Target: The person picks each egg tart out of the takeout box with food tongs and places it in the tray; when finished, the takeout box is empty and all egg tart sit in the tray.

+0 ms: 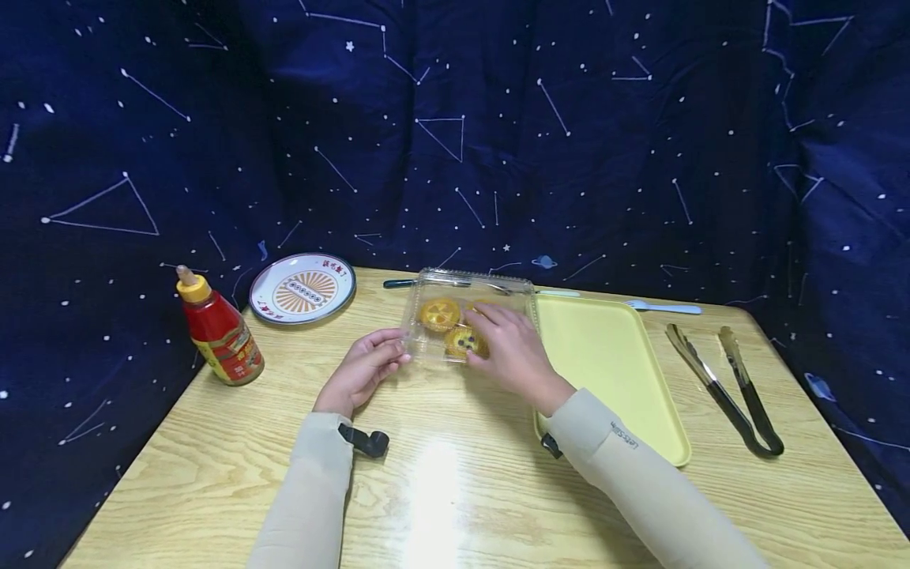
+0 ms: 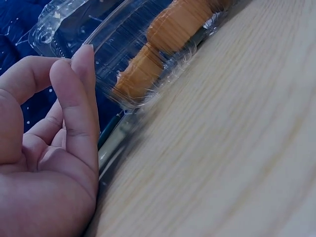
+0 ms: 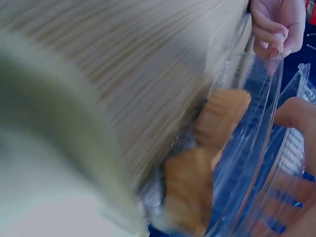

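The clear box [image 1: 469, 289], left of the yellow tray [image 1: 604, 356], is pinched at its near-left rim by the left hand [image 1: 364, 368], likely to steady it; the grip of the right hand [image 1: 510, 349] is held wide over the pastries [image 1: 440, 314].

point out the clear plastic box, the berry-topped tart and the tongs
Clear plastic box [image 1: 490, 278]: head view, on its far upper edge.
Berry-topped tart [image 1: 464, 341]: head view, on its top, among the dark berries.
Tongs [image 1: 728, 409]: head view, on the left black handle.
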### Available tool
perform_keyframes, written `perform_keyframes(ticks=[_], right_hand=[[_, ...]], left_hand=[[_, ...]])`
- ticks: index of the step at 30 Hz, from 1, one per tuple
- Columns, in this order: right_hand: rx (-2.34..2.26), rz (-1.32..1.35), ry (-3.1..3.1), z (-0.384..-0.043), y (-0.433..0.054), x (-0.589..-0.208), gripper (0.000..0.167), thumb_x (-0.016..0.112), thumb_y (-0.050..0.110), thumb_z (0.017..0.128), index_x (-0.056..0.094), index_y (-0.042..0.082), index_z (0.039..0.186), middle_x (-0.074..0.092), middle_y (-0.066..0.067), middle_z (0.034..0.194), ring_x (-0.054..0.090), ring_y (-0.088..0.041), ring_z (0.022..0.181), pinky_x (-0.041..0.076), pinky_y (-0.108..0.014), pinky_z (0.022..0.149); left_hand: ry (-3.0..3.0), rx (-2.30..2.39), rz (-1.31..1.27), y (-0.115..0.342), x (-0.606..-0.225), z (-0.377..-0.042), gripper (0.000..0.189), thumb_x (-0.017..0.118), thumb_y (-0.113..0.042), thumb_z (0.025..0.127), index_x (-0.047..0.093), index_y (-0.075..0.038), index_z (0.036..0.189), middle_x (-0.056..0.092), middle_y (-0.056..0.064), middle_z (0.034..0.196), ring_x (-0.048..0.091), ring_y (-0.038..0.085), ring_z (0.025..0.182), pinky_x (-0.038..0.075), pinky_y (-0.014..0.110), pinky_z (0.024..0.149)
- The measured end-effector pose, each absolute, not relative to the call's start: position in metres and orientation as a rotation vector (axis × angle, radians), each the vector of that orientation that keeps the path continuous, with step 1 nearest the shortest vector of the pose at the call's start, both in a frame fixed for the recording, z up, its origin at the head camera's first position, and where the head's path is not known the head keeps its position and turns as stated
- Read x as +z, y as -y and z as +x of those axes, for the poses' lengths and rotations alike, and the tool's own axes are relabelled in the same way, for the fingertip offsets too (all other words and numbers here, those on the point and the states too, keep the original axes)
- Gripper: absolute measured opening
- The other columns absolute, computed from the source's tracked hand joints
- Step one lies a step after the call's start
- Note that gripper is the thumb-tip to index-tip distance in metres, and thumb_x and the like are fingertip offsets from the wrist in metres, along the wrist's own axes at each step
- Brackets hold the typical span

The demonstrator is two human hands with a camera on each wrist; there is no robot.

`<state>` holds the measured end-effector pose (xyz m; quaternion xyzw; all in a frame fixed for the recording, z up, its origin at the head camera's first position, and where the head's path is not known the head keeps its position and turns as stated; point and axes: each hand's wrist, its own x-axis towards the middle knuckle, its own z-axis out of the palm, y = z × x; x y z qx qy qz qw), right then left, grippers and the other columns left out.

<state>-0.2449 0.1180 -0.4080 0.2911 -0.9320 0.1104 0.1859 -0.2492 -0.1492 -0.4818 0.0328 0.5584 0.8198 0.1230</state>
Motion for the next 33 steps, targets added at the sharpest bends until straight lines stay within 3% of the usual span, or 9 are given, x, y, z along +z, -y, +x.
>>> perform_keyframes(ticks=[6, 12, 20, 33], right_hand=[[0.299, 0.777, 2.648, -0.242, -0.136, -0.409, 0.06, 0.076, 0.033, 0.082, 0.058, 0.015, 0.137, 0.055, -0.01, 0.14, 0.048, -0.033, 0.129, 0.039, -0.058, 0.101], [0.347, 0.738, 2.646, -0.239, -0.151, -0.412, 0.056, 0.076, 0.033, 0.081, 0.061, 0.015, 0.133, 0.056, -0.011, 0.138, 0.04, -0.041, 0.135, 0.032, -0.064, 0.106], [0.501, 0.737, 2.69, -0.233, -0.161, -0.415, 0.053, 0.073, 0.027, 0.085, 0.061, 0.009, 0.133, 0.053, -0.012, 0.142, 0.036, -0.042, 0.138, 0.044, -0.062, 0.097], [0.496, 0.78, 2.75, -0.234, -0.165, -0.409, 0.055, 0.075, 0.014, 0.081, 0.06, 0.008, 0.134, 0.05, -0.011, 0.145, 0.034, -0.041, 0.139, 0.044, -0.066, 0.094]], left_hand=[[-1.626, 2.396, 0.092, 0.151, -0.482, -0.248, 0.031, 0.056, 0.004, 0.096, 0.054, 0.002, 0.127, 0.066, 0.004, 0.09, 0.068, 0.009, 0.077, 0.051, 0.012, 0.06], [-1.641, 2.389, 0.067, 0.151, -0.484, -0.249, 0.036, 0.054, 0.004, 0.097, 0.049, 0.006, 0.132, 0.064, 0.003, 0.091, 0.067, 0.009, 0.078, 0.049, 0.012, 0.06], [-1.661, 2.375, 0.092, 0.152, -0.481, -0.248, 0.038, 0.054, 0.002, 0.098, 0.046, 0.008, 0.135, 0.065, 0.001, 0.091, 0.066, 0.009, 0.08, 0.049, 0.012, 0.061], [-1.688, 2.383, 0.084, 0.147, -0.479, -0.246, 0.04, 0.056, 0.004, 0.094, 0.048, 0.006, 0.133, 0.064, 0.004, 0.094, 0.065, 0.013, 0.082, 0.053, 0.017, 0.066]])
